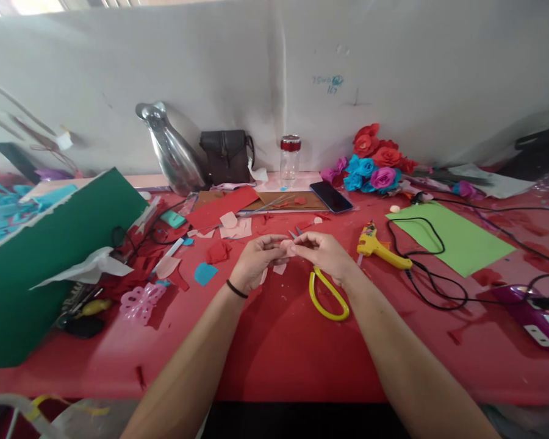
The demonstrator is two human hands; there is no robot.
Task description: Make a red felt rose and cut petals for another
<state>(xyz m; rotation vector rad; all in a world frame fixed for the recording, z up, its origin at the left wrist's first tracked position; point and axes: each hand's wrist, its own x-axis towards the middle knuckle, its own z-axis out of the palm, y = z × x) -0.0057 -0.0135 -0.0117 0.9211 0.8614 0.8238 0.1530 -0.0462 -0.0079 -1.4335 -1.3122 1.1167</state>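
Note:
Between the fingertips of both hands is a small pale pink paper petal [287,245]. My left hand [255,259], with a dark band at its wrist, pinches it from the left. From the right, my right hand [324,253] grips its other side with thumb and fingers. Under my right hand lie yellow-handled scissors [328,299], their blade tips showing beyond the fingers. Small pink paper scraps [279,269] lie on the red tabletop [274,341] just below the hands.
Right: a yellow glue gun [379,249] with black cord, a green sheet [452,235] and a purple power strip [533,320]. Behind: paper flowers [375,160], a phone [331,197], a glass jar [290,163] and a steel jug [174,152]. Left: a green box [59,262] and paper scraps.

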